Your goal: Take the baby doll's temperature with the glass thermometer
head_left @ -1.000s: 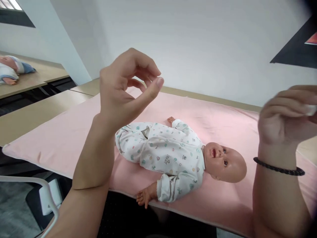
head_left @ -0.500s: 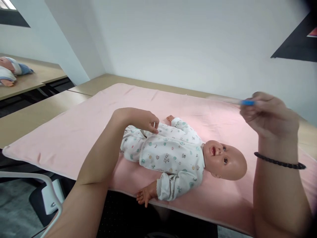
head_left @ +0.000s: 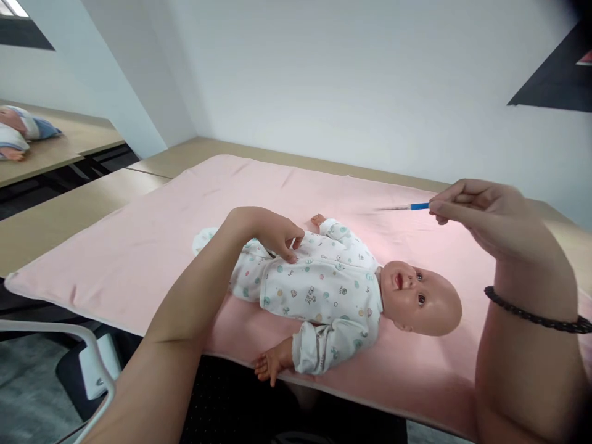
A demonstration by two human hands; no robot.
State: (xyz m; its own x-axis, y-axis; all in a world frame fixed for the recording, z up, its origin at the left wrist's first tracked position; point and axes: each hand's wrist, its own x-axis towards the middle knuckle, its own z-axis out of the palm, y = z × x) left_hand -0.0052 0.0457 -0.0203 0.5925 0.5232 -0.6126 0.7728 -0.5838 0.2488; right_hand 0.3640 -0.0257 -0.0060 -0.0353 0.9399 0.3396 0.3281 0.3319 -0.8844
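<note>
A baby doll [head_left: 319, 283] in white printed clothes lies on its back on a pink cloth [head_left: 152, 246], its head to the right. Over the doll's belly is my left hand [head_left: 280, 235], fingers loosely bent, with a gap between thumb and forefinger; I cannot tell if the fingertips touch the fabric. Raised above the cloth, to the right beyond the doll's head, my right hand [head_left: 481, 209] pinches the blue end of a thin glass thermometer [head_left: 407, 207]. The thermometer's clear stem points left, nearly level. A dark braided band circles my right wrist.
The cloth covers a wooden table [head_left: 134, 179] against a white wall. Another doll [head_left: 23, 129] lies on a table at the far left. A white curved metal frame [head_left: 87, 336] and a dark chair are at the lower left.
My right hand has turned and stopped swinging, and the blurred thermometer now shows sharply, slightly lower and further left. My left hand has shifted slightly right and down over the doll's belly.
</note>
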